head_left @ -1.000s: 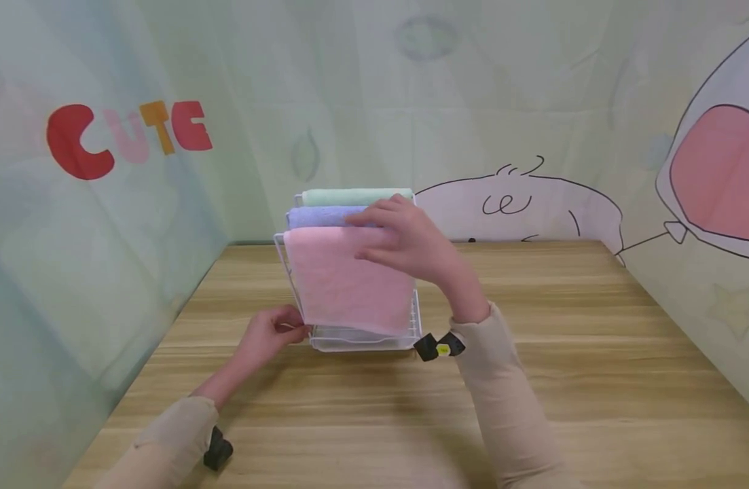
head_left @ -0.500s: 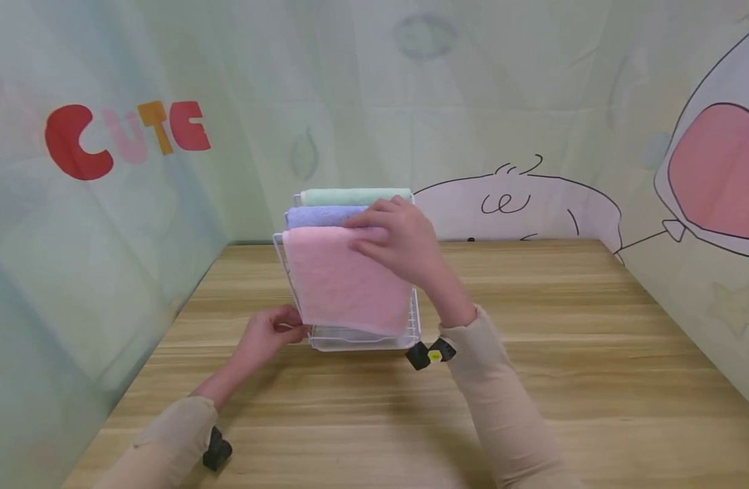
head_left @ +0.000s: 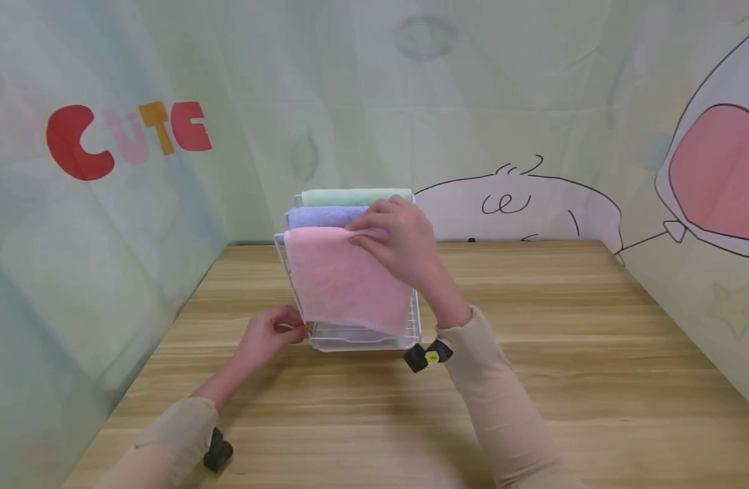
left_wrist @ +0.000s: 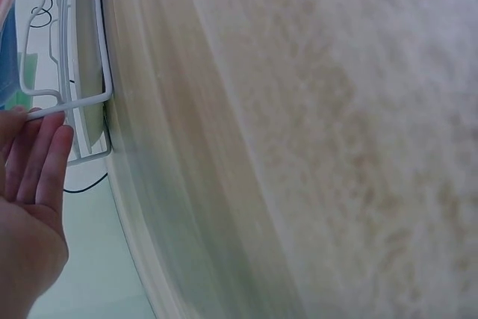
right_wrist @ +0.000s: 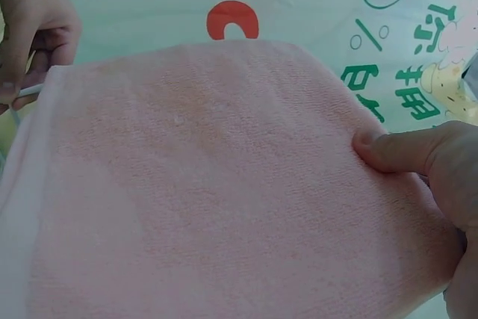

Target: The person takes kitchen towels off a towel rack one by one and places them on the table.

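In the head view a white wire rack [head_left: 364, 345] stands on the table with three towels draped over its bars. The pink towel [head_left: 340, 278] hangs in front, then the blue towel [head_left: 319, 217], with the mint green towel [head_left: 356, 197] at the back. My right hand [head_left: 405, 241] pinches the pink towel near its top right, the thumb on its front face; the right wrist view shows this thumb [right_wrist: 392, 151] pressing the cloth. Low on the left, my left hand [head_left: 273, 333] holds the rack's wire between thumb and fingers, as the left wrist view also shows.
The wooden table [head_left: 563, 353] reaches back to a printed curtain [head_left: 350, 102] that hangs behind and on both sides. Black wrist cameras sit on both sleeves, the right one [head_left: 428, 356] close to the rack's front right corner.
My right hand has shifted slightly left and closed from loosely spread fingers into a pinch on the pink towel, whose lower edge has risen a little. My left hand stays at the rack.
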